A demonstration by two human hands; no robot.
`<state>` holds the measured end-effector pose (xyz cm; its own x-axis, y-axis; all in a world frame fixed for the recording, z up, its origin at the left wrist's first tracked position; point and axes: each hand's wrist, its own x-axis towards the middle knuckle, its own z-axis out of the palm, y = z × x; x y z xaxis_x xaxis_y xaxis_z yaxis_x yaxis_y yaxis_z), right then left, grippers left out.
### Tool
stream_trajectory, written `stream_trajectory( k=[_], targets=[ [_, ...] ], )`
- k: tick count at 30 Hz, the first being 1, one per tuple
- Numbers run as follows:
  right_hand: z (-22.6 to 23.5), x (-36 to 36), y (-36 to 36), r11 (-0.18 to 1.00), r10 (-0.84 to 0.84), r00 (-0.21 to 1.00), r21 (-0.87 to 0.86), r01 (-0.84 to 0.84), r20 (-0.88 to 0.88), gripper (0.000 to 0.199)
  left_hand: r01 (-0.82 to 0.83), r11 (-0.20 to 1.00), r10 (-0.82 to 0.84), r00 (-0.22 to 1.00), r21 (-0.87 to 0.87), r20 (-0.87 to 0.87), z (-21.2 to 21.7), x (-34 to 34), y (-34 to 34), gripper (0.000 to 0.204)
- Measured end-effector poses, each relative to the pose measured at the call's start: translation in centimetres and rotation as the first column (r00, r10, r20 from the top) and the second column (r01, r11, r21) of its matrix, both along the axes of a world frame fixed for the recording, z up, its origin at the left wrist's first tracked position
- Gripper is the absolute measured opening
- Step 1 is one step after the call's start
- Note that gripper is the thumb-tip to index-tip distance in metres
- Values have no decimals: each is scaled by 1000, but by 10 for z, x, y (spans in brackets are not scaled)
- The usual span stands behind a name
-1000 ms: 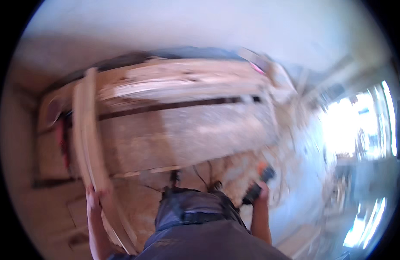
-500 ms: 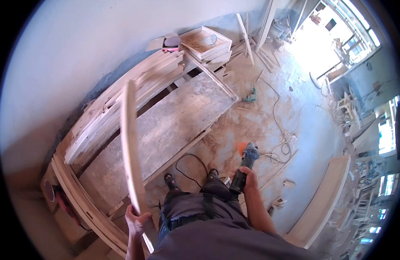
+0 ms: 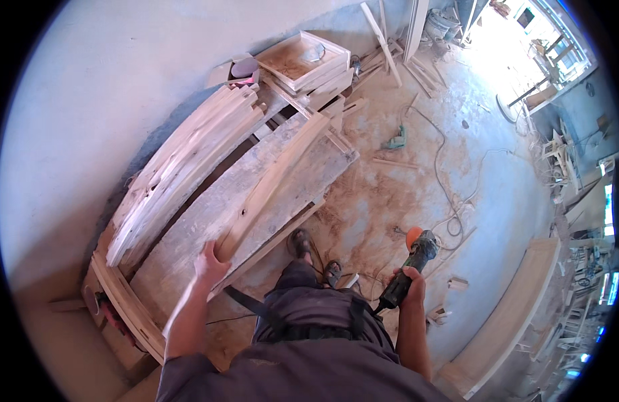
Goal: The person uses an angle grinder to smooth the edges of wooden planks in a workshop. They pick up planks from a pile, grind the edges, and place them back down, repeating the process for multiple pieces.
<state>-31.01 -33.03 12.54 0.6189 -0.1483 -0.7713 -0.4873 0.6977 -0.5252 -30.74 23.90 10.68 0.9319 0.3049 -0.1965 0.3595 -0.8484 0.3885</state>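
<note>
Wooden curved plank on workbench, left hand spread on end; right hand gripping angle grinder.

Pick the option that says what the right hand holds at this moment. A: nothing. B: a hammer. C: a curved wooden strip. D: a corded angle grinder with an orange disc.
D: the right hand is closed around the dark body of the angle grinder, orange disc at its top, while the left hand rests on the curved wooden strip lying on the workbench.

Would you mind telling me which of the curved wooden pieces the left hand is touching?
The left hand rests on the single curved plank lying diagonally across the workbench, apart from the stacked curved pieces near the wall.
</note>
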Motion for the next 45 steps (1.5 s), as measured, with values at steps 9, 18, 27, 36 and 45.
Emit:
stream_trajectory(
  k=[9, 18, 27, 36, 45],
  targets=[
    [23, 74, -9, 967, -117, 993, -230, 112, -9, 31, 151, 988, -140, 968, 38, -210, -75, 100, 58, 65],
    [48, 178, 37, 922, 33, 999, -387, -21, 26, 33, 152, 963, -191, 967, -221, -170, -85, 255, -45, 85],
    [46, 304, 78, 774, 468, 883, -467, -429, -35, 29, 7, 954, -62, 983, -300, -174, -90, 347, -124, 77],
    [9, 447, 121, 418, 829, 534, -451, -789, -165, 37, -267, 942, 169, 901, -202, -400, -63, 365, -146, 73],
    [-14, 498, 128, 154, 964, 224, -380, -912, -146, 35, -322, 941, 295, 931, -106, -214, -71, 344, -171, 69]
  ],
)
